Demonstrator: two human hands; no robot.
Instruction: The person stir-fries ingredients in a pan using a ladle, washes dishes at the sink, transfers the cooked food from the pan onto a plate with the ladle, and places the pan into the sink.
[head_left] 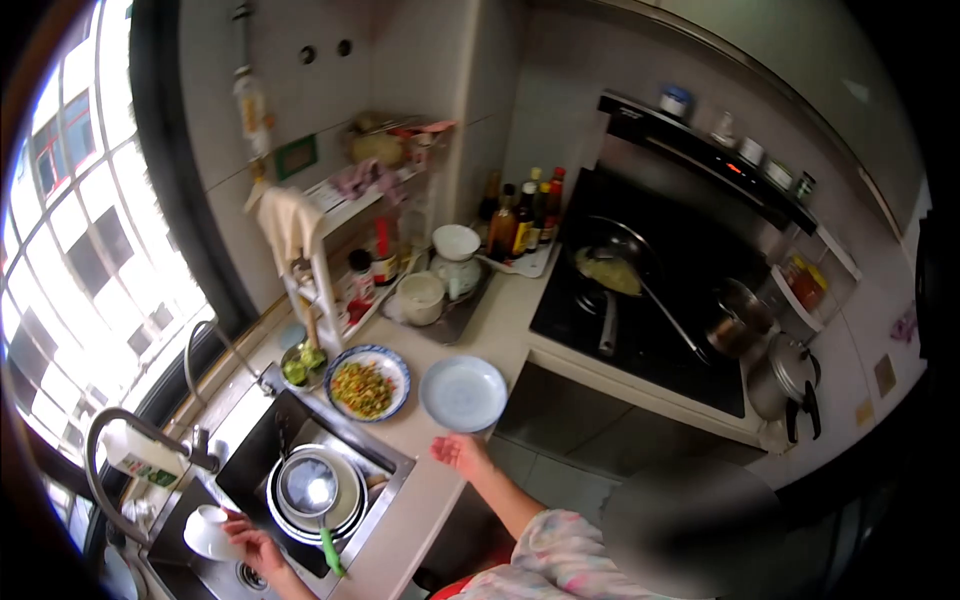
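My left hand is over the sink's left basin, its fingers and thumb gripping the edge of a small white bowl. Palm turned up and holding nothing, my right hand is open just below a pale blue plate on the counter. Beside that plate, a blue-rimmed plate carries chopped, colourful food. In the right basin, a strainer with a green handle rests on stacked bowls.
A wok with food and a spatula sits on the black stove. A steel pot and a pressure cooker stand at its right. Sauce bottles line the back. A curved faucet arches by the sink.
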